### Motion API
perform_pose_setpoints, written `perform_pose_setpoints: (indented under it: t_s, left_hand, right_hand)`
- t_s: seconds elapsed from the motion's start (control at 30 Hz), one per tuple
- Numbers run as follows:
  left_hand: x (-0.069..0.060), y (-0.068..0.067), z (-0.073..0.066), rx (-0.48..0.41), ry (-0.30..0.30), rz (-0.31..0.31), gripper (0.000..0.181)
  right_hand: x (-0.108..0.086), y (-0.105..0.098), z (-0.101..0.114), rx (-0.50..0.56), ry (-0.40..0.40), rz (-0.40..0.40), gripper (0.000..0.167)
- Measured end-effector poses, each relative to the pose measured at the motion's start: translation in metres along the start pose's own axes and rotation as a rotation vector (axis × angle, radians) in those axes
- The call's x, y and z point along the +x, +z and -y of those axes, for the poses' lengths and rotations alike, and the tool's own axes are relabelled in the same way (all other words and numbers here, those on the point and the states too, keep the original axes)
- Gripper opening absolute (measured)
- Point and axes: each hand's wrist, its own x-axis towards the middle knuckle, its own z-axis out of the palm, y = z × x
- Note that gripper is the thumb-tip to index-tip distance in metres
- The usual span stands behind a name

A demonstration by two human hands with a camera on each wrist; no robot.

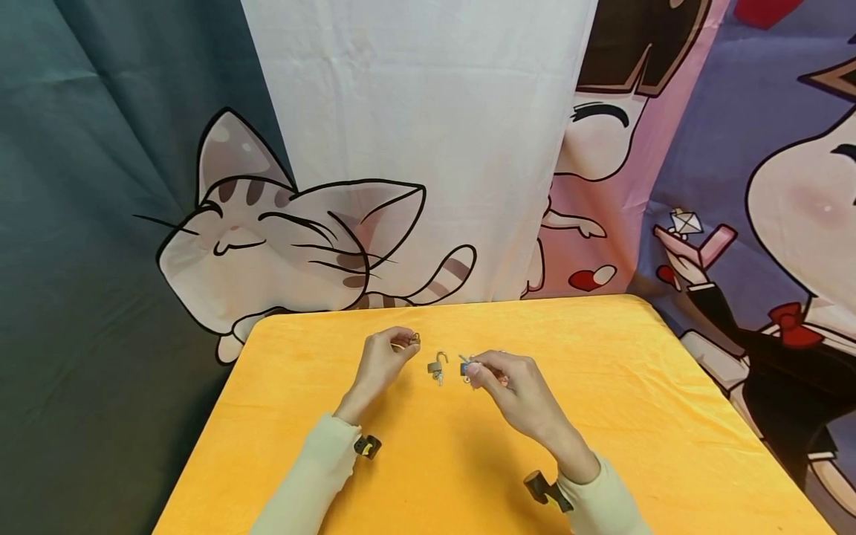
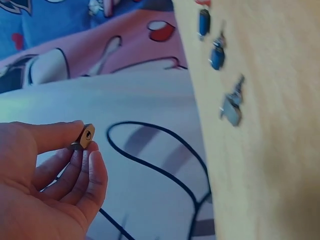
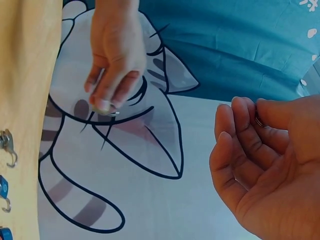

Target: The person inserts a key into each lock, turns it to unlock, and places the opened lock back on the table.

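Note:
My left hand (image 1: 384, 362) pinches a small brass padlock (image 2: 87, 136) between thumb and fingers, raised above the table; the keyhole end shows in the left wrist view. In the right wrist view, my right hand (image 3: 265, 155) pinches a small shiny metal piece (image 3: 258, 120), mostly hidden by the fingers, its kind unclear. Between the hands lies a brass-grey padlock (image 1: 435, 368) with its shackle swung up and keys in it. A blue padlock (image 1: 464, 368) lies under my right fingertips in the head view. Another blue padlock (image 2: 204, 22) appears beyond it in the left wrist view.
A yellow cloth covers the table (image 1: 428, 475). Behind its far edge hangs a curtain (image 1: 428, 111) printed with a cartoon cat and figures. A red thing (image 2: 202, 2) shows at the top edge of the left wrist view. Both wrists wear small black camera mounts.

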Motion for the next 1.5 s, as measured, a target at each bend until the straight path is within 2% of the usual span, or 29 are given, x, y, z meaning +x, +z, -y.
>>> perform_pose_setpoints:
  t_s: [0.33, 0.63, 0.77, 0.93, 1.2, 1.5]
  left_hand:
    - [-0.015, -0.007, -0.035, -0.172, 0.044, -0.027, 0.016]
    - [-0.028, -0.015, -0.061, -0.475, 0.076, -0.003, 0.02]
    - [-0.032, -0.017, -0.072, -0.58, 0.078, 0.002, 0.022]
    - [-0.036, -0.019, -0.085, -0.681, 0.05, -0.006, 0.024]
    - [-0.043, -0.019, -0.098, -0.882, -0.043, -0.022, 0.021]
    - [-0.052, -0.021, -0.109, -1.114, -0.051, 0.038, 0.016]
  right_hand:
    - [0.001, 0.0, 0.002, -0.011, -0.011, -0.025, 0.014]
    - [0.002, 0.002, 0.005, -0.012, -0.037, -0.061, 0.013]
    - [0.004, 0.004, 0.006, 0.001, -0.039, -0.071, 0.012]
    - [0.006, 0.005, 0.007, 0.009, -0.05, -0.091, 0.012]
    - [0.006, 0.007, 0.011, -0.014, -0.082, -0.103, 0.012]
    - [0.007, 0.008, 0.015, -0.036, -0.122, -0.112, 0.01]
